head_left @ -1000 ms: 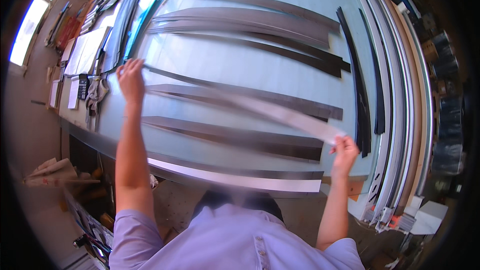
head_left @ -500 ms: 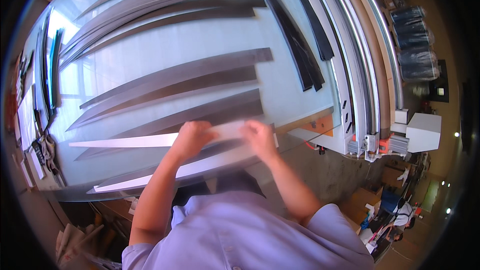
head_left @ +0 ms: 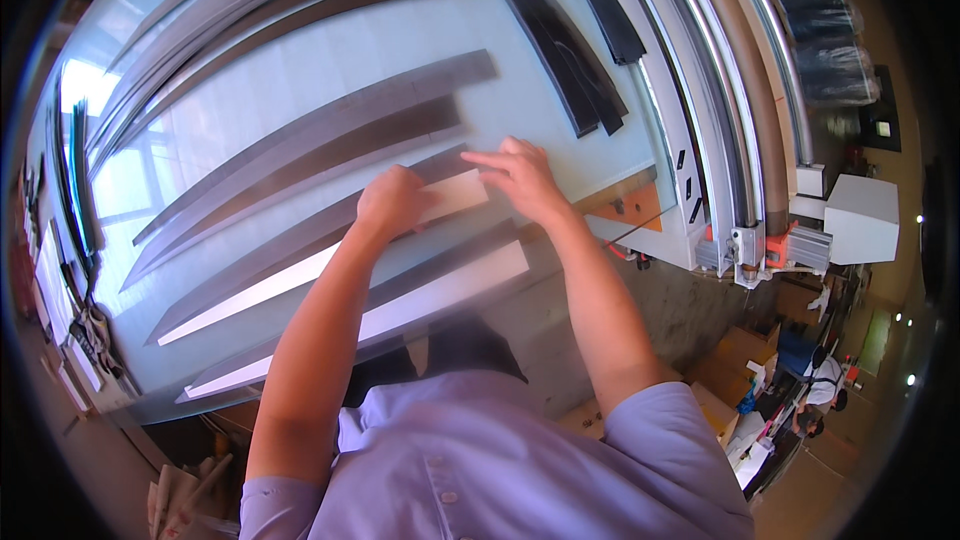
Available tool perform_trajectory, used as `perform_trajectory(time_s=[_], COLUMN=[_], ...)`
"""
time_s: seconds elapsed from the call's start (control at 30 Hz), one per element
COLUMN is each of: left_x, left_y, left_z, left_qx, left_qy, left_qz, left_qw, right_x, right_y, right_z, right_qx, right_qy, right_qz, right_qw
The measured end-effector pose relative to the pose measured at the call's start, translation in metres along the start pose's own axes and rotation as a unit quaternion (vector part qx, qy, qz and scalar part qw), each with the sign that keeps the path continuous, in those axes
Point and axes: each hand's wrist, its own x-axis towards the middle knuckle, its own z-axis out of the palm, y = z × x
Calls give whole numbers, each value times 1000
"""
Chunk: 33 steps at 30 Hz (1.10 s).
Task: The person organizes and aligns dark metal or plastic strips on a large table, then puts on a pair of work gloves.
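A long tapering white strip (head_left: 270,289) lies over a dark grey tapered strip (head_left: 285,252) on the glass-like table. My left hand (head_left: 390,204) is closed around the white strip toward its broad end, fingers curled and partly hidden. At that broad end is my right hand (head_left: 522,180), its index finger stretched left over the dark strip's end. The thumb is close to the white strip's corner; whether it touches cannot be told. Nearer to me, a second white strip (head_left: 430,292) rests on another dark strip (head_left: 440,262).
More grey tapered strips (head_left: 330,145) lie farther up the table (head_left: 560,175). Black strips (head_left: 560,50) are at the upper right, beside a machine rail with metal rollers (head_left: 735,110). A white box-shaped housing (head_left: 862,220) stands at right. Another person (head_left: 822,390) is in the lower right background.
The white strip has come down and now lies along the dark strip. My right hand has risen slightly and its index finger has stretched out. The view has shifted.
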Motion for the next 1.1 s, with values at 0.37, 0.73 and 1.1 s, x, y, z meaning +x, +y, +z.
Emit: perform_trajectory(time_s=[0.37,0.73,1.1], left_x=[7,3,-39], left_y=[-14,-12,-43], left_z=[5,5,-7], left_qx=[-56,-52,152], left_qy=[0,15,115], left_qz=[-9,-6,20], left_qw=[998,999,982], right_x=[-3,-4,-8], right_y=[-5,-4,-10], right_z=[0,4,13], right_qx=[-10,-26,-44], right_qy=[-8,-2,41], right_qz=[20,20,19], right_qw=[1000,999,998])
